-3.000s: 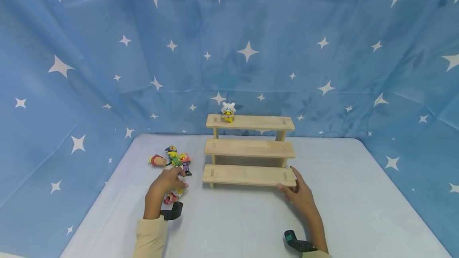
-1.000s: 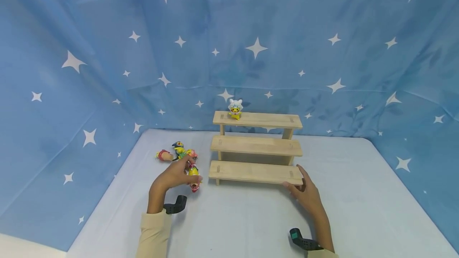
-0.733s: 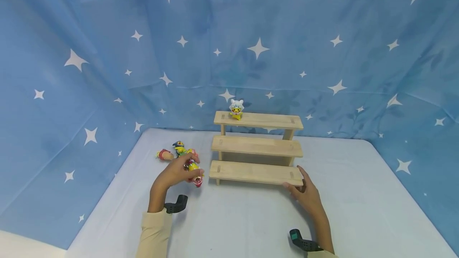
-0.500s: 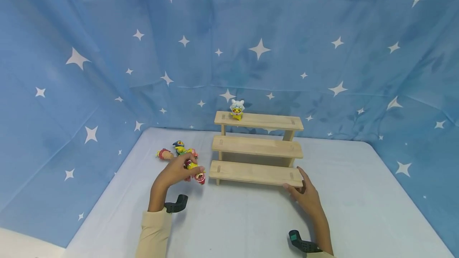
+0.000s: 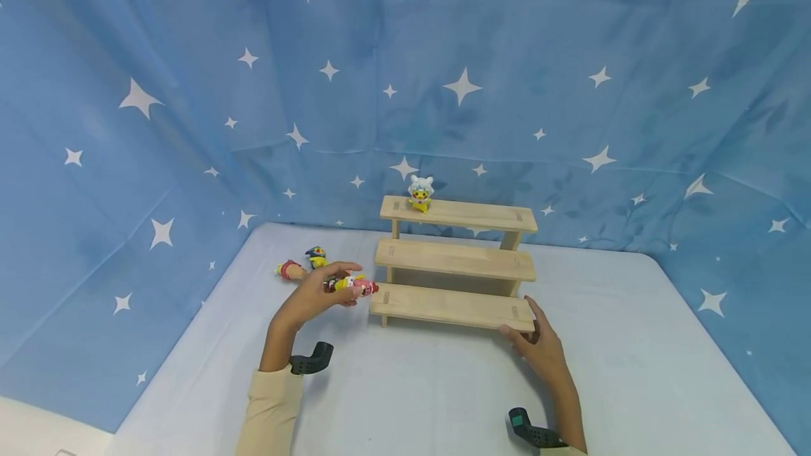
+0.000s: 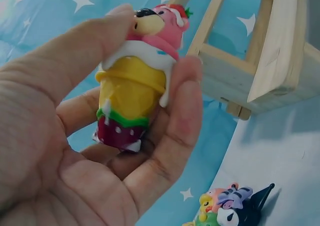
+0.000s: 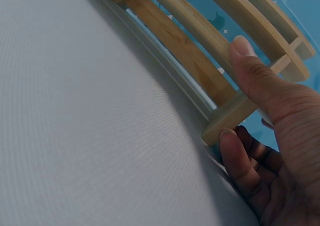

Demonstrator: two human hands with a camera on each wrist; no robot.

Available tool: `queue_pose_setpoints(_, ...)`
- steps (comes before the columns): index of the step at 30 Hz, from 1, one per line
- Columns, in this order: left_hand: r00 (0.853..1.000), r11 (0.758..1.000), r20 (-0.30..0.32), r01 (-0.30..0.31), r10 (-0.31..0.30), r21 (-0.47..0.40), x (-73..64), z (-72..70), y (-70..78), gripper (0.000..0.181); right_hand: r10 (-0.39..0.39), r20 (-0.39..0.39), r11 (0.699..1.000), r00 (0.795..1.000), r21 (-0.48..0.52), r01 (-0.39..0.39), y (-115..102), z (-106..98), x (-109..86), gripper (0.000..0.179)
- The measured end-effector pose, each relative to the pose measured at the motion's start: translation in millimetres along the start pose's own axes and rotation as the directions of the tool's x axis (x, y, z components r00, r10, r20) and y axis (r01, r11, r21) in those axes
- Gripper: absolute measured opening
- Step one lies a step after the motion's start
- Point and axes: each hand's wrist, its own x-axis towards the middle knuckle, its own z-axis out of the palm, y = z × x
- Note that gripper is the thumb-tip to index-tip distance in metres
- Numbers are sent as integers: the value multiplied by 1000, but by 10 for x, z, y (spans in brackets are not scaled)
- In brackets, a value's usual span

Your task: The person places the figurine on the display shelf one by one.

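Observation:
My left hand (image 5: pixel 315 294) pinches a toy figurine (image 6: pixel 132 81) between thumb and fingers, above the table by the shelf's left end. In the left wrist view the figurine has a pink bear head with a strawberry on top, white drips, a yellow middle and a dark red base. My right hand (image 5: pixel 541 348) grips the right end of the lowest step of a three-tier wooden display shelf (image 5: pixel 453 306). In the right wrist view its thumb lies along the step's edge, with fingers curled at the end support. A yellow figurine with a white hood (image 5: pixel 421 193) stands at the left of the top step.
Left of the shelf lie a red-and-tan figurine (image 5: pixel 292 270) and a yellow figurine with a dark blue cap (image 5: pixel 317 257). A cluster of small figurines (image 6: pixel 227 206) shows low in the left wrist view. A blue star-patterned curtain (image 5: pixel 405 90) hangs behind the white table (image 5: pixel 418 385).
My left hand has taken the bear figurine from the table, raised it toward the shelf and turned its head rightward. The right hand keeps its place on the shelf. The head view has shifted slightly.

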Motion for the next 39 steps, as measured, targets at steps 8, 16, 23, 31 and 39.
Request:
queue_pose_setpoints(8,999,998,-1,-36,37,50,-4,20,-15,39,-14,-11,1000,1000,-4,14,16,9,3,89)
queue_pose_setpoints(16,999,999,-42,14,-12,49,39,82,-66,38,-16,-16,1000,1000,-13,16,31,9,-1,89)
queue_pose_setpoints(23,996,997,-39,79,-80,-25,58,124,-49,43,-24,-22,1000,999,-9,24,38,6,4,89)
queue_pose_setpoints(31,991,993,-90,93,-100,-78,74,152,-2,39,-27,-17,1000,999,-5,27,32,2,3,89)
queue_pose_setpoints(39,995,993,-71,60,-67,-97,93,164,-35,34,-23,-24,1000,999,-7,23,19,7,-9,89)
